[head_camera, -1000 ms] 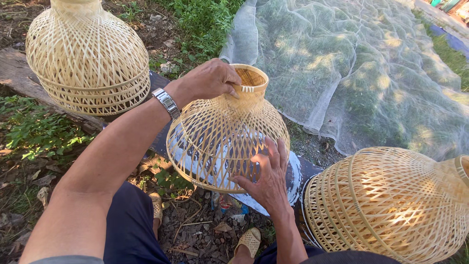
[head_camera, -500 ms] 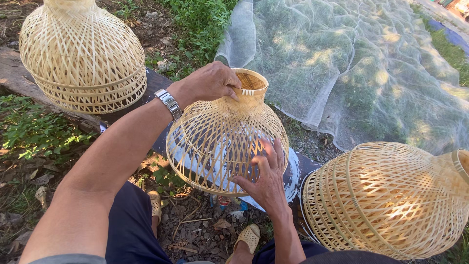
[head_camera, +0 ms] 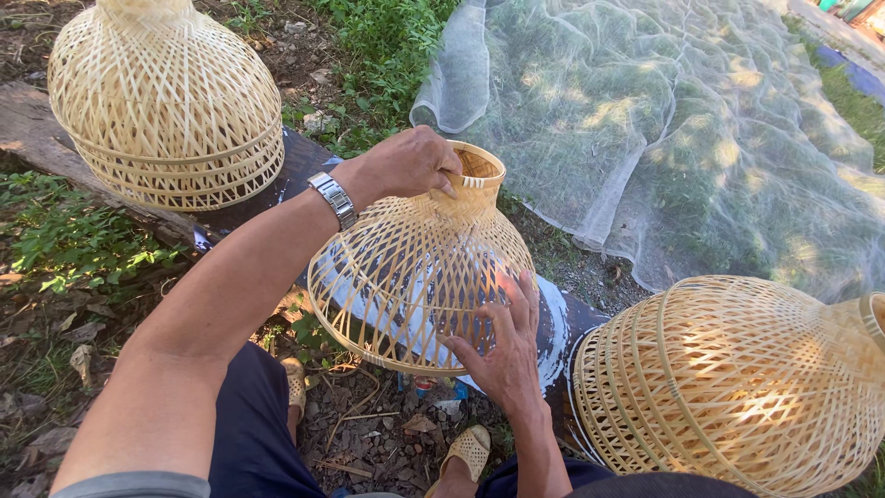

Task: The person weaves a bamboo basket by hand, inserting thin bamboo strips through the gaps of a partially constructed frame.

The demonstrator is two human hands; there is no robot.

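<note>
So at this point the person had the middle woven bamboo basket (head_camera: 419, 277) tipped on its side over the dark plank (head_camera: 553, 323), neck pointing away toward the mesh netting (head_camera: 682, 120). The left hand (head_camera: 410, 164) was clamped around the rim of the narrow neck, fingers curled over the edge, wristwatch (head_camera: 334, 198) showing on that arm. The right hand (head_camera: 505, 346) lay flat against the flared lower side of the basket, fingers spread apart and pressing on the weave, not gripping anything.

My read: this looked like the checking or tightening stage of the weave, with the left hand acting as the anchor while the right felt along the strips near the wide mouth. I'd guess the next move needed the neck grip to stay firm so the basket could be turned a little, bringing a fresh patch of weave under the spread fingers without bending the thin strips.

Two more finished-looking baskets sat nearby: one upright on the plank at far left (head_camera: 166, 101), well apart from both hands, and one lying at lower right (head_camera: 737, 387), just beside the right forearm. Sandalled feet (head_camera: 470, 447) showed below on the leaf-littered ground (head_camera: 55, 323).
</note>
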